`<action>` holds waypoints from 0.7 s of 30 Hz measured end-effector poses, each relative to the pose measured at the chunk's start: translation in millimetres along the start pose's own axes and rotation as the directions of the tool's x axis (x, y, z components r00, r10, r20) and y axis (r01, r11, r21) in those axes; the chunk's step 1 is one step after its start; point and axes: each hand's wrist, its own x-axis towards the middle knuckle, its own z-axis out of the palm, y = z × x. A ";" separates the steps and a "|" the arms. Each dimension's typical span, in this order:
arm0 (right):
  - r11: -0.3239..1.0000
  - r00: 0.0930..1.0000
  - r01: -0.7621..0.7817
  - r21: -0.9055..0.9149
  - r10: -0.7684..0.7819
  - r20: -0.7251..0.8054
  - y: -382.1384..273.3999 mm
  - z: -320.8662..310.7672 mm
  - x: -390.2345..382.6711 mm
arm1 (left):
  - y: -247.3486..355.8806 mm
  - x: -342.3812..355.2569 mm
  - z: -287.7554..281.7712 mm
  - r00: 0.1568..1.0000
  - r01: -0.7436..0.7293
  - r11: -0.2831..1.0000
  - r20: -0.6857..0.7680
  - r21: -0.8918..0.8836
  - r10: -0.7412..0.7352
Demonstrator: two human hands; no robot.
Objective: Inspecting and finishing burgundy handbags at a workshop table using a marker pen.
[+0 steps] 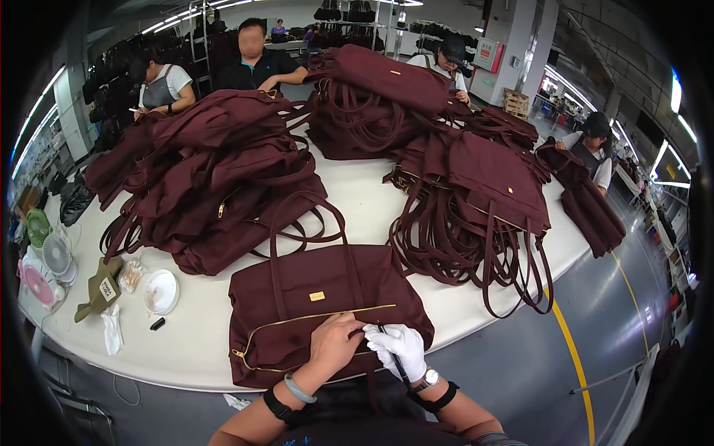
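White table (364, 204) | grey floor (502, 372) | left fingers (346, 327) pinch bag (286, 269) | right fingers (383, 338) hold probable pen (400, 366)

Along the bench's (364, 212) near edge, the left hand (335, 345) pinches a maroon bag (316, 276), and the gloved right hand (399, 348) grips a slim dark tool (400, 366). Heaped bags (487, 175) crowd the far edge; a white bowl (169, 294) sits toward the near left corner.

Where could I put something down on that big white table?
There's a bare patch of table in the middle, between the left pile, far pile, right pile and front bag. Another lies between the front bag and white bowl. It's crowded at the piles and left of the bowl, toward the fans.
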 end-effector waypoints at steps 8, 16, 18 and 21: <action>1.000 0.994 0.011 -0.015 -0.009 0.110 0.9 -2.6 2.2 | -6.3 -1.2 7.4 1.000 -0.006 1.000 -0.030 0.026 0.007; 0.999 0.997 0.017 -0.046 -0.013 0.078 -2.0 -3.1 4.5 | -3.8 -0.4 4.2 1.000 -0.008 1.000 0.002 0.019 0.008; 0.998 0.997 0.026 -0.055 -0.021 0.074 -2.3 -3.4 4.8 | -4.7 -0.6 4.8 1.000 -0.019 0.999 -0.003 0.026 0.019; 0.999 0.997 0.041 -0.027 -0.039 0.061 -1.7 -3.8 5.5 | -4.6 -0.9 4.7 1.000 -0.017 0.999 -0.006 0.031 0.017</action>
